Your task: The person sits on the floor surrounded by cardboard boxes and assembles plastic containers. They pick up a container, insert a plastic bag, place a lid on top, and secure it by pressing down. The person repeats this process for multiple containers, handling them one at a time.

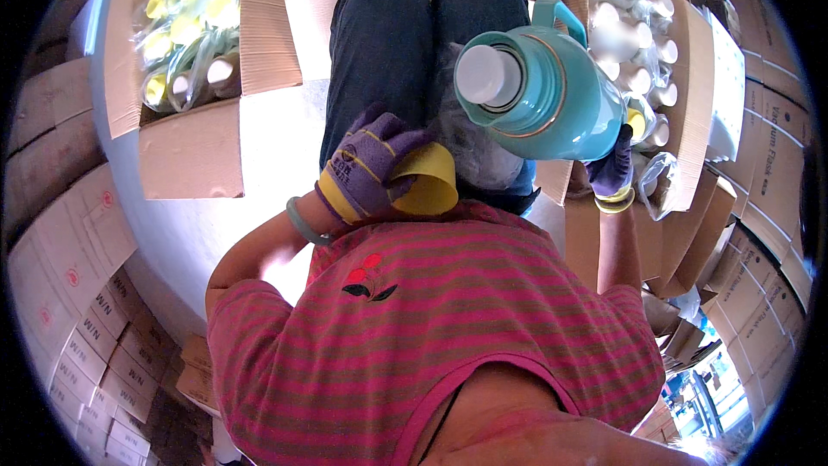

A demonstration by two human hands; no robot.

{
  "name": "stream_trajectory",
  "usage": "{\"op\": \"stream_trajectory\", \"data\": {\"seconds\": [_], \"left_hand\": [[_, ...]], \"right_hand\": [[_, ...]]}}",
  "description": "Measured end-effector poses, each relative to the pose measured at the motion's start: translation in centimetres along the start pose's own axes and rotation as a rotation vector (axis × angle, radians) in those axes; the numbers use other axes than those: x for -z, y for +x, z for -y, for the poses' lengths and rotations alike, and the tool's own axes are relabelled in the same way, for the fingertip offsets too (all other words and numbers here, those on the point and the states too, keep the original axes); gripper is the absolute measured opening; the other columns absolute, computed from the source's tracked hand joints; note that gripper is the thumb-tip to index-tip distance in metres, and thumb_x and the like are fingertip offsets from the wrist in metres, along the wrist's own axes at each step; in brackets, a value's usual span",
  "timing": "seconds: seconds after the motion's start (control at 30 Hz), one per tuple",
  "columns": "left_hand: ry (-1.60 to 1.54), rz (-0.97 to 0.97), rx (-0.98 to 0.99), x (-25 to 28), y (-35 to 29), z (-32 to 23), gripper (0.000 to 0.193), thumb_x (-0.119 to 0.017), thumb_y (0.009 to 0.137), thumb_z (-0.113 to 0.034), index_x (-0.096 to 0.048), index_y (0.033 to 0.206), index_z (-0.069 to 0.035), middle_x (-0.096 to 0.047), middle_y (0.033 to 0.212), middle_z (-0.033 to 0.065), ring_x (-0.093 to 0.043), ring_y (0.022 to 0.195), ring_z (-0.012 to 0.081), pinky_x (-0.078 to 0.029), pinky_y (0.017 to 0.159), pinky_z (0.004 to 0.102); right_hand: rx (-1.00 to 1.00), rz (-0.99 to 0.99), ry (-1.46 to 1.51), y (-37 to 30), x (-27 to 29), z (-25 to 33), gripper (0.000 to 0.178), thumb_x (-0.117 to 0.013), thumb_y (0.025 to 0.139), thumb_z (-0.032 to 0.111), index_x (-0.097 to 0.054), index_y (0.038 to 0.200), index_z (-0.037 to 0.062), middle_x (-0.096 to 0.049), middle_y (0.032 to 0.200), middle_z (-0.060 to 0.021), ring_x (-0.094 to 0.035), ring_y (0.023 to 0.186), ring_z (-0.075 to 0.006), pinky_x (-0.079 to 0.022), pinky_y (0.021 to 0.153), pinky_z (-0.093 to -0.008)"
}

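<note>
Over the denim-clad lap (379, 52), I see a teal flask (573, 99) tilted, its white stopper (481, 74) toward the left and its handle (565, 17) toward the far side. The gloved right hand (611, 171) holds the flask near its base, fingers partly hidden from me. Nearer the belly, the gloved left hand (371, 164) is curled around a yellow cup (438, 179), apart from the flask. Clear plastic (483, 155) lies on the lap. Open cartons of bagged, capped containers flank my view: left carton (194, 155), mostly yellow tops; right carton (690, 134), mostly white.
</note>
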State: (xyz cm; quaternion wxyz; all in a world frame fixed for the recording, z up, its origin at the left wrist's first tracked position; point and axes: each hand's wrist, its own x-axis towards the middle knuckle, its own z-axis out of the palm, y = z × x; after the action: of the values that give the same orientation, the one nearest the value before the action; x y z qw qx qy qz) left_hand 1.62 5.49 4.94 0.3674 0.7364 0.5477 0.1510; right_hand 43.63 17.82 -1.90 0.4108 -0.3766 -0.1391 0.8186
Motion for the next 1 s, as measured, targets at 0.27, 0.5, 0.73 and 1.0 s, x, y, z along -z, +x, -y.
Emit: {"op": "stream_trajectory", "data": {"seconds": [0.27, 0.5, 0.73, 1.0], "left_hand": [[-0.877, 0.026, -0.194, -2.7, -4.6, 1.4, 0.07, -0.084, 0.07, -0.021, -0.04, 0.123, -0.005, -0.044, 0.132, 0.0196, -0.047, 0.124, 0.0295, -0.039, 0.103, 0.0395], [-0.965, -0.716, 0.127, 3.4, -1.4, 0.3, 0.094, -0.082, 0.072, -0.009, -0.026, 0.147, -0.006, -0.043, 0.142, 0.0164, -0.046, 0.13, 0.0289, -0.04, 0.108, 0.0421], [-0.524, -0.613, -0.255, 0.8, -0.2, -3.3, 0.117, -0.082, 0.069, -0.038, -0.009, 0.151, 0.002, -0.016, 0.155, 0.0272, -0.019, 0.144, 0.0383, -0.02, 0.115, 0.0466], [-1.207, -0.281, 0.141, -2.9, -2.1, -2.6, 0.085, -0.07, 0.084, -0.027, -0.022, 0.149, 0.0, -0.033, 0.15, 0.017, -0.03, 0.14, 0.0261, -0.025, 0.113, 0.0377]], "right_hand": [[0.085, 0.092, -0.076, -0.3, -0.8, -0.5, 0.04, -0.049, 0.1, 0.034, -0.051, 0.132, 0.01, -0.058, 0.127, -0.0048, -0.055, 0.115, -0.0201, -0.047, 0.098, -0.0388], [0.362, -0.002, -0.588, -0.4, 1.6, -1.3, 0.039, -0.042, 0.104, 0.024, -0.044, 0.139, 0.0062, -0.057, 0.126, -0.0107, -0.055, 0.111, -0.0195, -0.044, 0.098, -0.0345], [0.646, -0.008, -0.89, -0.6, -1.4, -0.8, 0.042, -0.053, 0.099, 0.016, -0.045, 0.138, 0.0035, -0.058, 0.125, -0.0126, -0.058, 0.106, -0.0213, -0.048, 0.091, -0.0358], [0.694, 0.039, -1.841, -3.3, -16.5, 8.2, 0.048, -0.066, 0.088, 0.029, -0.056, 0.123, -0.0031, -0.069, 0.092, -0.0098, -0.063, 0.079, -0.018, -0.05, 0.071, -0.0309]]}}
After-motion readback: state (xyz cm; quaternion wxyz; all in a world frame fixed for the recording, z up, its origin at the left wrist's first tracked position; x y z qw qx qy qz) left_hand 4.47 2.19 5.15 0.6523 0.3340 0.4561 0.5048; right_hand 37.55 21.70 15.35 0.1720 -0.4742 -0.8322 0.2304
